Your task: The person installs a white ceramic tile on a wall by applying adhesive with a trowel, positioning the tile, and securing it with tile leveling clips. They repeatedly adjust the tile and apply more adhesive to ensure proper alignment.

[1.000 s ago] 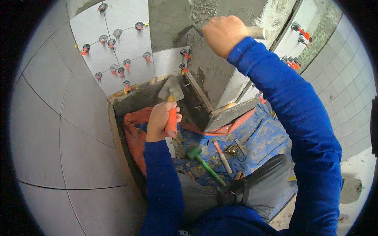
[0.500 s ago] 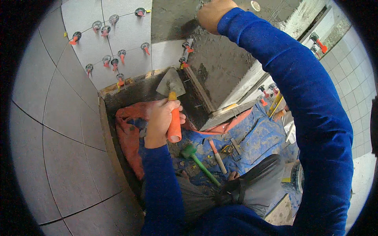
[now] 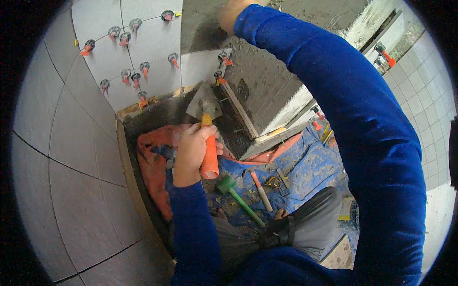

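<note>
My left hand point(image 3: 193, 152) is wrapped round the orange handle of a pointing trowel point(image 3: 205, 107). Its pointed grey blade is tilted upward, in front of the dark recess at the base of the wall. Up at the top edge, my right hand point(image 3: 233, 16) is close to the wet grey mortar point(image 3: 269, 64) on the wall. That hand is smeared by motion and partly out of the picture, so its fingers and anything in them do not show. A dark shadow lies on the mortar beside it.
Light wall tiles point(image 3: 155, 40) carry several red-tabbed levelling clips point(image 3: 144, 68). Below the trowel is a ledge with a wooden strip point(image 3: 241, 112). On the dirty blue tarp point(image 3: 300, 159) lie a green mallet point(image 3: 243, 205), a hammer point(image 3: 260, 190) and a tape measure point(image 3: 273, 182).
My right hand has swept left along the mortared wall, and the shadow beside it has shifted left too. The left hand still grips the trowel in nearly the same place.
</note>
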`<state>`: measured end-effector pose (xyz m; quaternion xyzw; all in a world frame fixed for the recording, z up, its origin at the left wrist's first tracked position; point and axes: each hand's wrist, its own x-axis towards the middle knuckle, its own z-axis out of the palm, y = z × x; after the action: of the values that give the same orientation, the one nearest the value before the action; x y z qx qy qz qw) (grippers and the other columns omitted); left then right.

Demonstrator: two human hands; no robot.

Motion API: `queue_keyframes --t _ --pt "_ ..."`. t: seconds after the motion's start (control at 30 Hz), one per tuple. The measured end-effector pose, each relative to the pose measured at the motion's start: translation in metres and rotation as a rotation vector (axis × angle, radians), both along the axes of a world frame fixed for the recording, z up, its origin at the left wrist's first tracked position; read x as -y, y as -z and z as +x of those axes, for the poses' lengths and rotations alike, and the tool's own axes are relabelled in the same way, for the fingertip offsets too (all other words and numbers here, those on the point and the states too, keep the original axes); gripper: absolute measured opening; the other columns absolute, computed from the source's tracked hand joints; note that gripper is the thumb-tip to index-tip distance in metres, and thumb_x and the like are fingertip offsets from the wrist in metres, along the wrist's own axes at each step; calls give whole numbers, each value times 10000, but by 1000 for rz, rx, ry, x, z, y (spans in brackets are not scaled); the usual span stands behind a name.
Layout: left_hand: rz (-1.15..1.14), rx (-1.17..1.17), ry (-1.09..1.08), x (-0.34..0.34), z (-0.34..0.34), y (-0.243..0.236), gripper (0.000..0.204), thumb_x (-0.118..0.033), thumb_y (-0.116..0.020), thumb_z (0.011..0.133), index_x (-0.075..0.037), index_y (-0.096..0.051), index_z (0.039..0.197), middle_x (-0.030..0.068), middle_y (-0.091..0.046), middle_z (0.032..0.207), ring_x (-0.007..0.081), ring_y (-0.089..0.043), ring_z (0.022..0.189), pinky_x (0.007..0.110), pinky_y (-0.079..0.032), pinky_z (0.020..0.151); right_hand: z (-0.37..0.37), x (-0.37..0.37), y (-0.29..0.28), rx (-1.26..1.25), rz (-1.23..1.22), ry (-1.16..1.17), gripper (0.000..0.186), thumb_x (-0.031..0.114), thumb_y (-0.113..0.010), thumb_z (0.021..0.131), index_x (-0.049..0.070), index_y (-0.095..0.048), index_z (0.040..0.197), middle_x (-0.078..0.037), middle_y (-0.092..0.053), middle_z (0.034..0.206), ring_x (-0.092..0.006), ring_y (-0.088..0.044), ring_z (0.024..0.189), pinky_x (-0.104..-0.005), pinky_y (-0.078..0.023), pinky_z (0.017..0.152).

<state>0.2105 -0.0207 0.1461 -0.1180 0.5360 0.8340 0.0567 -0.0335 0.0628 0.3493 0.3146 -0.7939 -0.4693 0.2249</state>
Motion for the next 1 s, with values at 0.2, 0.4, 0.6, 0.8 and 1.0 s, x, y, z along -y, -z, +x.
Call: queue_keyframes --t 0.2,0.4,0.6,0.8,1.0 --pt "11 -12 12 -2 4 -5 241 -203 -639 949 9 -608 1060 92 -645 877 191 -673 643 325 -597 573 9 17 -10 -67 50 -76 221 251 -627 926 214 -827 1012 -32 -793 1051 -214 -755 993 -411 -546 694" --pt "39 0 35 1 3 -2 357 -219 -664 954 22 -580 1203 125 -664 962 185 -664 665 324 -576 581 21 26 -16 -78 -45 -103 230 240 -621 931 182 -825 1020 -47 -792 1055 -230 -756 998 -415 -556 741" --pt "16 -9 23 2 4 -1 353 -223 -659 957 20 -581 1200 120 -664 960 184 -665 668 323 -575 581 15 16 -15 -16 -52 -29 232 249 -618 932 186 -825 1013 -45 -793 1051 -232 -757 991 -421 -554 731" --pt "36 -22 36 1 4 -2 340 -219 -651 963 15 -583 1199 117 -661 963 179 -664 676 319 -576 591 2 15 -12 -37 -110 -86 224 248 -625 918 180 -829 981 -43 -797 1015 -233 -761 950 -419 -556 710" --pt "42 -1 44 0 5 -5 336 -223 -652 965 10 -572 1193 117 -661 968 176 -663 679 318 -572 591 -12 17 -1 -52 -54 -83 217 241 -624 915 190 -829 961 -41 -797 999 -232 -763 932 -404 -549 717"
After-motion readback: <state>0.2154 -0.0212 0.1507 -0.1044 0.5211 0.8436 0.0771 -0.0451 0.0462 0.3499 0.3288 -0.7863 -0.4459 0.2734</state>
